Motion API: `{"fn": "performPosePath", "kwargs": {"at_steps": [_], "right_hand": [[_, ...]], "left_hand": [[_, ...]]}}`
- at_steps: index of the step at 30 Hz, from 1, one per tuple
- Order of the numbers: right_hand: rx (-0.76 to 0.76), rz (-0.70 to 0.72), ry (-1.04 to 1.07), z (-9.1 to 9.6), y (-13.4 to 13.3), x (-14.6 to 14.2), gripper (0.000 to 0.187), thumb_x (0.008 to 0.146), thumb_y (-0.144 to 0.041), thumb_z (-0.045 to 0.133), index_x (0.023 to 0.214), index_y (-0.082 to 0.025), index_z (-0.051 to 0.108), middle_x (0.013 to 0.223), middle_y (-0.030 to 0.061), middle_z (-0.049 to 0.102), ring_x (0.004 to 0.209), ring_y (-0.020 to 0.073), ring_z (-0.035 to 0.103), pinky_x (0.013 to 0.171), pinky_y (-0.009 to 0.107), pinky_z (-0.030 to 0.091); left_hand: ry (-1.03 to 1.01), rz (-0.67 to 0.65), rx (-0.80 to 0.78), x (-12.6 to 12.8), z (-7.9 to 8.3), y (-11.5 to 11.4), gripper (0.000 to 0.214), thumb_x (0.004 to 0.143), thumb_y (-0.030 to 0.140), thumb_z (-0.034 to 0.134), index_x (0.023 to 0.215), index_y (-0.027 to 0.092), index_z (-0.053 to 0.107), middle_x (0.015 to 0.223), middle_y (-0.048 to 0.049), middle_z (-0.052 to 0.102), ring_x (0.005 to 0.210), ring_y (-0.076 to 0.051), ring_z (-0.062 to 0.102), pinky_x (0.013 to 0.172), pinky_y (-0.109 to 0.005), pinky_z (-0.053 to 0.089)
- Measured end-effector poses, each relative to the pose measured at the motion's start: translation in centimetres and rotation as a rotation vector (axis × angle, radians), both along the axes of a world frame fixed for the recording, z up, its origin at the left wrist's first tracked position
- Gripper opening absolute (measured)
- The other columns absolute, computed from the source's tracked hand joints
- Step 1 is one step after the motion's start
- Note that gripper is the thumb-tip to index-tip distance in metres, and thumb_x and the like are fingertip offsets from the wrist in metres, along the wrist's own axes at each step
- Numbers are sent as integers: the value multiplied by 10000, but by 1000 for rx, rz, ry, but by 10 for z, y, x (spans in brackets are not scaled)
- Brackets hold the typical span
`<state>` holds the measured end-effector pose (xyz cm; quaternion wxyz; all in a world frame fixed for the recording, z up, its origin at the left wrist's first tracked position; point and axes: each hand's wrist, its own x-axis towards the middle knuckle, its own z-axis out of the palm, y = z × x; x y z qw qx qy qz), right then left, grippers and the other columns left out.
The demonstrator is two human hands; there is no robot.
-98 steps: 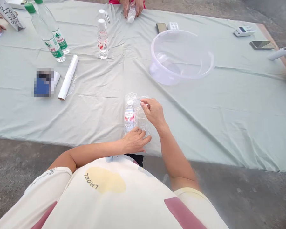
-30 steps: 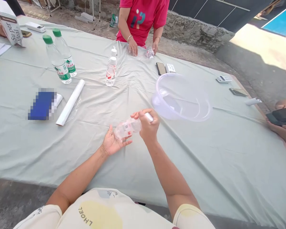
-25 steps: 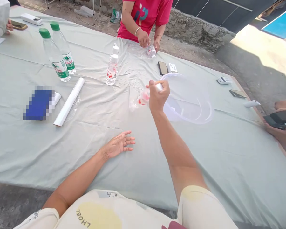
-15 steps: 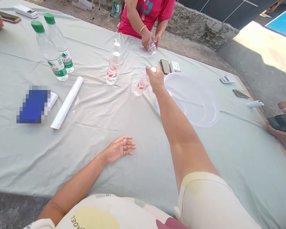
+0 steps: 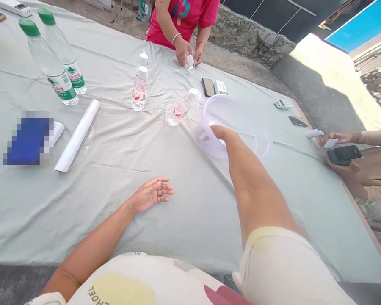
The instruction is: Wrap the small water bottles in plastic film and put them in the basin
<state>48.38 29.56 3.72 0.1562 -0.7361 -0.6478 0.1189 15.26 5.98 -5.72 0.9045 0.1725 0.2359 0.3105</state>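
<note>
My right hand [image 5: 221, 132] is at the near left side of a clear plastic basin [image 5: 209, 149], closed on its wall; the fingers show only faintly through the plastic. Left of the basin, a small water bottle [image 5: 180, 111] with a red-and-white label lies or leans at a slant, its white cap end blurred, with no hand on it. My left hand [image 5: 153, 195] rests on the cloth with its fingers apart and nothing in it. Two similar small bottles [image 5: 139, 91] stand upright farther back.
Two green-capped bottles [image 5: 62, 87], a white roll [image 5: 78, 135] and a blurred-out blue item [image 5: 30, 140] are on the left of the cloth [image 5: 120, 144]. Phones [image 5: 208, 87] lie behind the basin. Across the table a person [image 5: 184, 25] handles a small bottle; another person's hands [image 5: 343, 154] hold a device at right.
My right hand has let go of the small bottle's cap and moved down to the basin's wall. The basin's near left side looks raised. My left hand has stayed on the cloth.
</note>
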Motion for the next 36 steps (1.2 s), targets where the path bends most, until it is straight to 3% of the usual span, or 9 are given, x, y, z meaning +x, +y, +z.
{"fn": "performPosePath", "kwargs": {"at_steps": [3,6,9,13,18,22,29,32,36], "right_hand": [[-134,-90,8,22,-11,0,226,747,-276,739,881,-94,719,762,91,642,826,243,642,862,466,516],[84,-69,234,50,-38,-13,332,784,-267,644,1081,-128,691,942,80,679,915,218,650,880,395,536],[216,139,700,59,-99,-49,477,756,-284,645,1228,-220,620,1147,61,689,1023,205,660,877,379,561],[24,312,1008,30,-199,-112,561,776,-355,715,1312,-278,568,1253,86,680,1153,252,651,920,425,562],[32,188,1102,-21,-279,-164,432,838,-400,671,1252,-286,624,1315,78,654,1199,235,623,1016,417,519],[45,4,1086,-45,-305,-180,329,806,-386,659,1114,-276,691,1166,52,682,989,191,663,882,354,555],[200,-197,877,-51,-327,-164,258,766,-295,576,988,-234,693,954,39,650,862,169,611,779,325,520],[94,-140,721,-43,-339,-153,253,767,-252,524,930,-237,716,959,48,661,803,174,600,742,333,496],[-155,-81,735,-32,-350,-141,232,768,-262,536,922,-231,707,835,14,657,635,138,531,629,303,443]], "left_hand": [[-2,7,9,-1,1,0,346,896,377,703,1178,183,652,1116,-116,702,1054,-235,674,854,-367,528],[3,9,27,-1,1,-1,345,894,372,705,1177,183,651,1109,-112,708,1051,-235,678,855,-366,530],[1,10,53,-1,0,-1,340,888,379,710,1166,190,659,1108,-113,715,1057,-238,680,873,-374,528],[-5,44,112,-1,8,-5,425,863,484,710,1170,193,666,1159,-133,713,1114,-269,668,922,-408,522],[120,56,136,-5,36,-19,446,771,524,784,1053,198,672,1122,-94,710,989,-247,704,794,-359,551],[391,136,183,-11,51,-34,352,683,388,866,824,186,615,835,2,675,685,-104,650,598,-215,481],[461,492,134,-35,59,-49,380,685,346,854,835,223,527,836,38,653,817,-128,686,738,-264,561],[459,606,119,-48,63,-49,336,740,320,813,850,239,507,845,44,656,852,-133,689,822,-318,577],[488,681,150,-60,70,-45,327,744,294,808,849,245,502,840,52,640,764,-108,669,673,-244,553]]}}
